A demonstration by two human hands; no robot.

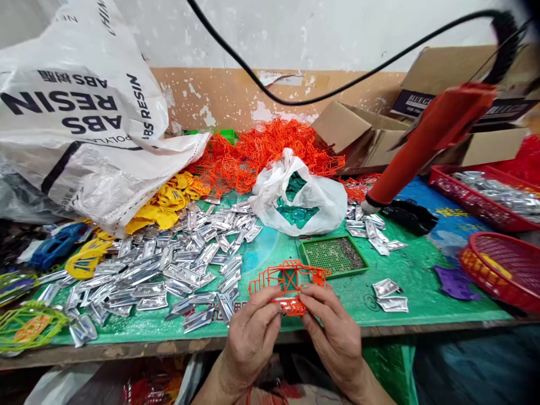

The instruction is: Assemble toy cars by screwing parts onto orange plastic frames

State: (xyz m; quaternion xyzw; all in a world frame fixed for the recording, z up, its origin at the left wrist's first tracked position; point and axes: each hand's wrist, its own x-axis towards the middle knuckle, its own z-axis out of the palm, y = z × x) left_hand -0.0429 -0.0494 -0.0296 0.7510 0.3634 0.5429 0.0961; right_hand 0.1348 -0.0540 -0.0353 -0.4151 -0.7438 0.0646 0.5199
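Between both hands, above the table's front edge, is an orange plastic frame (pixel 291 277) of thin bars, like a toy car's roll cage. My left hand (pixel 255 332) pinches its left side between thumb and fingers. On the other side my right hand (pixel 333 332) grips it the same way. A shiny piece shows at the frame's near end, partly covered by my fingertips. Just beyond the hands lies a green tray (pixel 333 256) with small screws in it. Many silver plastic parts (pixel 152 289) are spread to the left.
A white bag of green clear parts (pixel 329 202) stands mid-table before a heap of orange frames (pixel 274 146). An orange-handled electric screwdriver (pixel 417 152) leans at right, its black cable overhead. Red baskets (pixel 468 253) are at far right, an ABS resin sack (pixel 84 112) at left.
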